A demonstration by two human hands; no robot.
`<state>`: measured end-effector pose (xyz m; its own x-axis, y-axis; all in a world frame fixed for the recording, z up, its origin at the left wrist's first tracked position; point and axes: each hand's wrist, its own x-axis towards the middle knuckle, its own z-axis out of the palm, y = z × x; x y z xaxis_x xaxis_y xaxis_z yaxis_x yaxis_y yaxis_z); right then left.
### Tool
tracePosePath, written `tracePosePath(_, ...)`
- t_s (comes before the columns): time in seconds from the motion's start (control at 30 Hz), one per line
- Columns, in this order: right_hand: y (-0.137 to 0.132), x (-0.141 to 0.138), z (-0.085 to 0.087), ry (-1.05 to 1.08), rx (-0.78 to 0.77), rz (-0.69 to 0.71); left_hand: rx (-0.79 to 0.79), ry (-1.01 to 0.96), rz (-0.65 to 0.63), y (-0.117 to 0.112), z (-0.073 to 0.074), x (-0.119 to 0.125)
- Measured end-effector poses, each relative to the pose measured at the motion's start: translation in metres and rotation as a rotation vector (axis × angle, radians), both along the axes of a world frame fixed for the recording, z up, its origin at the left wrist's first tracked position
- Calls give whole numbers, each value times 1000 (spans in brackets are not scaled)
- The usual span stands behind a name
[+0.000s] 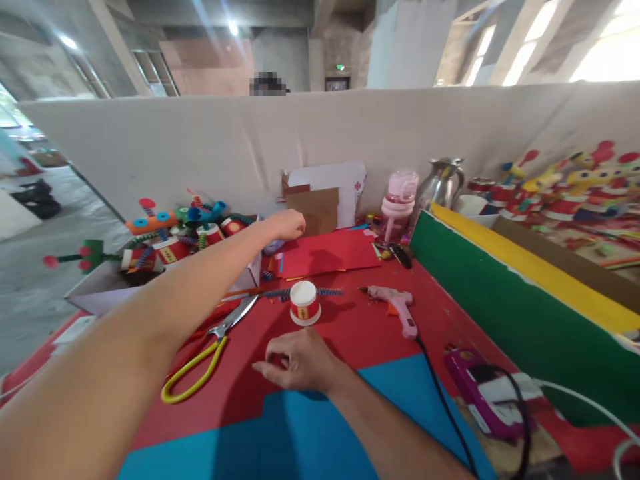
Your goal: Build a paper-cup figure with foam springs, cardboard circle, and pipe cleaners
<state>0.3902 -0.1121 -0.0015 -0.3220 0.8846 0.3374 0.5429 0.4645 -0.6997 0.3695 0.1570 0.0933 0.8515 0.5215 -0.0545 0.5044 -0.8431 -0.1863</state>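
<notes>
My left hand [290,225] is stretched to the back of the table, beside a brown cardboard piece [320,212] and above the red paper sheets [330,255]. Its fingers are curled down; whatever they hold is hidden. My right hand [303,363] rests low over the table, thumb and fingers loosely bent and apart, holding nothing. Just beyond it stands an upside-down white paper cup [304,293] with a red band and gold label. A blue coiled strip [330,292] shows at the cup's right side, with more coil on its left.
Yellow-handled scissors [220,340] lie at left. To the right are a pink glue gun [395,303], its black cord, and a purple power strip [480,393]. Blue sheets [300,433] cover the front. A green box wall [500,313] bounds the right; cup figures [170,250] fill a box left.
</notes>
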Motion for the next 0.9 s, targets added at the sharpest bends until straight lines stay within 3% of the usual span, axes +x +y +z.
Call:
tracePosePath(0.2, 2, -3, -8, 86, 144, -54, -21, 91, 18, 6, -41, 41)
tracePosePath(0.4, 5, -6, -17, 78, 169, -65, -27, 123, 46, 20, -70, 54)
tracePosePath(0.57, 5, -6, -18, 37, 137, -62, -9, 91, 39, 20, -73, 53)
tracePosePath(0.9, 3, -4, -6, 54, 97, -42, -7, 26, 39, 4, -57, 33)
